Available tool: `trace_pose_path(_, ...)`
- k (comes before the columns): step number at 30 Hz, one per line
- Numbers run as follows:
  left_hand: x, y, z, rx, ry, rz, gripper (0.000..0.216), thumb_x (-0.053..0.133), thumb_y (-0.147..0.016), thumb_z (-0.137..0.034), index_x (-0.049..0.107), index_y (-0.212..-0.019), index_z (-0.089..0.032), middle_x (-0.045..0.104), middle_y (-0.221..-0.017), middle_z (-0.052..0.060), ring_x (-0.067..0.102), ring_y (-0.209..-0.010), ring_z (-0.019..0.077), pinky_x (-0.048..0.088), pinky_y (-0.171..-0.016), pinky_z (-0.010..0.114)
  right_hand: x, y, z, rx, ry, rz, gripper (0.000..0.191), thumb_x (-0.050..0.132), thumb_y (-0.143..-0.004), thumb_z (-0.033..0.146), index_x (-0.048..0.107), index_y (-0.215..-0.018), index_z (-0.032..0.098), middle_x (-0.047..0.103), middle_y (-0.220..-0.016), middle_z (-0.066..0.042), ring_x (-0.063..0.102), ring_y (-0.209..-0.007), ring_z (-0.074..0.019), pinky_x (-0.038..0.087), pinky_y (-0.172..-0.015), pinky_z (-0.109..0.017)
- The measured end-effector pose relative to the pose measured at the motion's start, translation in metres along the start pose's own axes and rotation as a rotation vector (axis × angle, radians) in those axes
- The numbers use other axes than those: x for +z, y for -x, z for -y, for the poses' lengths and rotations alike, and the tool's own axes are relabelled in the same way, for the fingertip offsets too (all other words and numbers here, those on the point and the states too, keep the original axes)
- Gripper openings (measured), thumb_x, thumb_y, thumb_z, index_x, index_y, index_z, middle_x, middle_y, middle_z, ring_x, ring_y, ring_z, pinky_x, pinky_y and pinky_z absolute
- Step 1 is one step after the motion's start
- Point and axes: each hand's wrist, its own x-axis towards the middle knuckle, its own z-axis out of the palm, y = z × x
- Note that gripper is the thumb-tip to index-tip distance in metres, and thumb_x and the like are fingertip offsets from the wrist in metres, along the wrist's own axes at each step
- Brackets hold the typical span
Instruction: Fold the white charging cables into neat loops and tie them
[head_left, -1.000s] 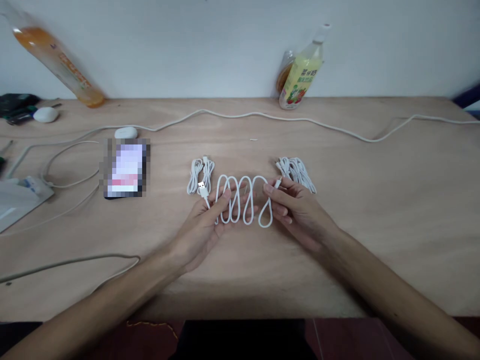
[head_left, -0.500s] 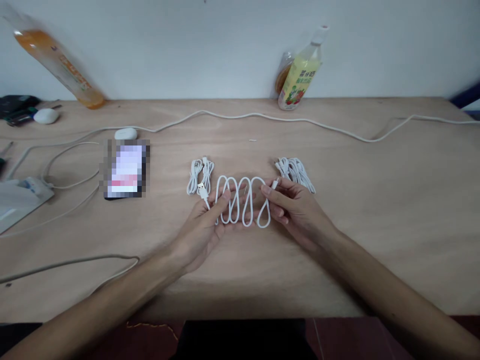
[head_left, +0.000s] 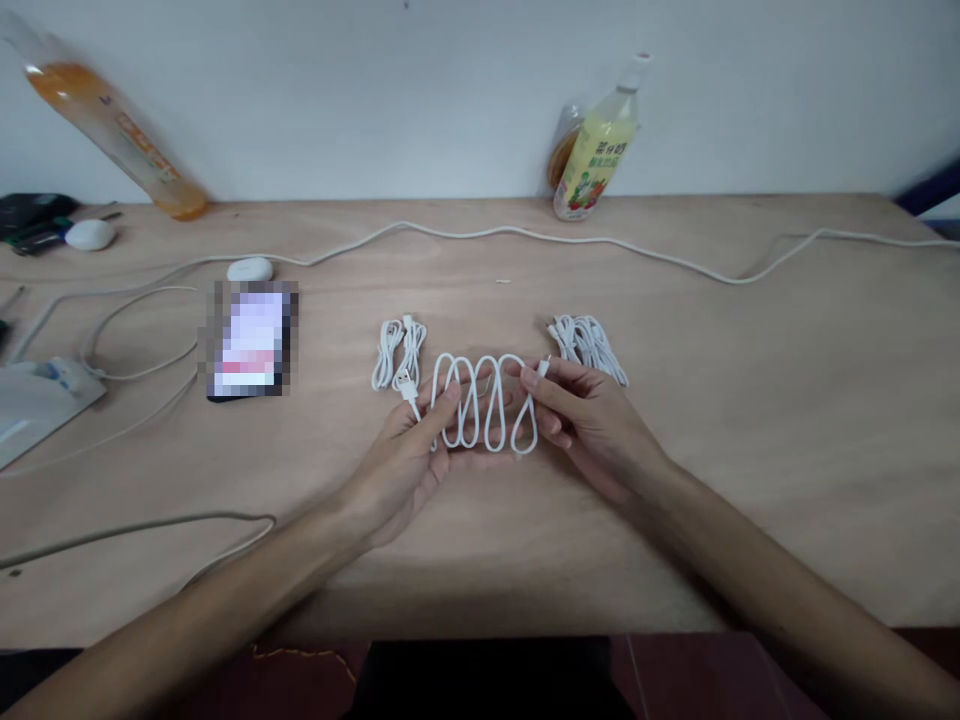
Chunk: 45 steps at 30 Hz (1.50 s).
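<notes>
A white USB cable (head_left: 491,425) lies in several zigzag loops across the fingers of my left hand (head_left: 412,440). The left thumb presses the loops from above, and the USB plug sticks out past that thumb. My right hand (head_left: 592,405) pinches the cable's other end between thumb and fingers, with its small connector pointing up. Just beyond the left hand, two coiled white cables (head_left: 400,350) rest on the table. Behind the right hand sits a bunch of coiled white cables (head_left: 592,340), its near part hidden by the fingers.
A blurred-out phone (head_left: 253,340) and a white case (head_left: 250,270) lie on the left. A long white cord (head_left: 510,231) crosses the table's back. An orange drink bottle (head_left: 120,140) and a yellow drink bottle (head_left: 600,150) stand by the wall. More cords (head_left: 150,525) run at lower left.
My right hand has shifted slightly left, bringing the last loop and the connector end a little nearer the left hand. The left hand's grip looks the same.
</notes>
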Motion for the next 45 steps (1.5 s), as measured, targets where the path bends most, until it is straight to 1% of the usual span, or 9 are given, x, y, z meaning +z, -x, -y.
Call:
trace_pose_path(5,0.001,0.000,0.001,0.020,0.015,-0.003,0.032,0.060,-0.113,-0.032,0.074,-0.139,-0.018,0.082,-0.131,0.016,0.079,-0.121,0.0314,0.063,-0.110,0.054,0.000,0.001,0.001,0.005,0.004,0.003,0.041,0.099,-0.071,0.056,0.082,-0.082,0.020,0.050,-0.055,0.008,0.033,-0.049,-0.0064,0.025,-0.041,-0.021)
trace_pose_path(12,0.001,-0.001,0.000,0.004,0.040,-0.052,0.037,0.065,-0.111,-0.029,0.071,-0.145,-0.019,0.082,-0.132,0.017,0.081,-0.116,0.0322,0.066,-0.106,0.054,0.000,-0.001,0.001,0.026,-0.032,0.017,0.049,0.096,-0.071,0.066,0.082,-0.081,0.020,0.054,-0.054,0.006,0.039,-0.047,-0.0073,0.025,-0.040,-0.020)
trace_pose_path(17,0.001,-0.001,-0.001,0.028,0.031,-0.057,0.035,0.059,-0.114,-0.027,0.071,-0.145,-0.018,0.083,-0.130,0.018,0.082,-0.114,0.0311,0.066,-0.106,0.054,-0.002,-0.001,0.000,0.060,-0.048,0.016,0.047,0.090,-0.078,0.066,0.084,-0.086,0.020,0.067,-0.068,0.001,0.045,-0.051,-0.0076,0.028,-0.040,-0.020)
trace_pose_path(22,0.002,-0.001,-0.003,0.034,0.022,-0.064,0.034,0.059,-0.114,-0.027,0.071,-0.145,-0.019,0.083,-0.129,0.016,0.082,-0.115,0.0302,0.066,-0.107,0.052,0.000,0.001,0.000,0.050,-0.010,-0.003,0.043,0.091,-0.076,0.061,0.084,-0.084,0.020,0.063,-0.064,0.001,0.046,-0.051,-0.0085,0.029,-0.041,-0.020)
trace_pose_path(28,0.000,-0.001,-0.002,0.047,0.037,-0.054,0.035,0.061,-0.112,-0.026,0.071,-0.145,-0.020,0.083,-0.131,0.016,0.082,-0.117,0.0312,0.066,-0.107,0.052,-0.002,0.001,-0.001,0.026,0.055,-0.029,0.028,0.095,-0.074,0.044,0.088,-0.091,0.022,0.058,-0.058,0.005,0.041,-0.049,-0.0077,0.026,-0.042,-0.021)
trace_pose_path(31,0.000,-0.001,-0.003,0.043,0.053,-0.046,0.038,0.060,-0.112,-0.025,0.069,-0.149,-0.020,0.083,-0.131,0.016,0.082,-0.116,0.0311,0.066,-0.106,0.052,-0.002,0.001,0.000,0.022,0.058,-0.028,0.027,0.094,-0.076,0.043,0.088,-0.093,0.023,0.062,-0.062,0.004,0.041,-0.049,-0.0069,0.026,-0.043,-0.022)
trace_pose_path(35,0.003,0.000,-0.008,0.034,0.083,-0.045,0.042,0.060,-0.111,-0.024,0.066,-0.153,-0.020,0.082,-0.132,0.016,0.081,-0.117,0.0323,0.066,-0.106,0.052,-0.002,0.002,0.000,0.020,0.053,-0.015,0.027,0.094,-0.077,0.044,0.087,-0.093,0.024,0.074,-0.078,0.000,0.040,-0.050,-0.0062,0.026,-0.043,-0.023)
trace_pose_path(39,0.003,0.000,-0.013,-0.006,0.120,-0.019,0.042,0.054,-0.112,-0.033,0.069,-0.146,-0.014,0.082,-0.130,0.019,0.080,-0.121,0.0358,0.065,-0.106,0.054,-0.002,0.002,0.000,0.027,0.052,-0.030,0.027,0.094,-0.077,0.043,0.087,-0.094,0.023,0.069,-0.070,0.002,0.039,-0.050,-0.0069,0.027,-0.043,-0.023)
trace_pose_path(45,-0.002,0.000,-0.014,-0.011,0.178,0.009,0.051,0.049,-0.111,-0.051,0.074,-0.137,-0.014,0.082,-0.128,0.020,0.077,-0.123,0.0394,0.062,-0.107,0.057,-0.001,0.002,0.000,0.004,0.040,-0.042,0.025,0.093,-0.076,0.043,0.086,-0.089,0.023,0.064,-0.063,0.004,0.037,-0.048,-0.0063,0.026,-0.042,-0.022)
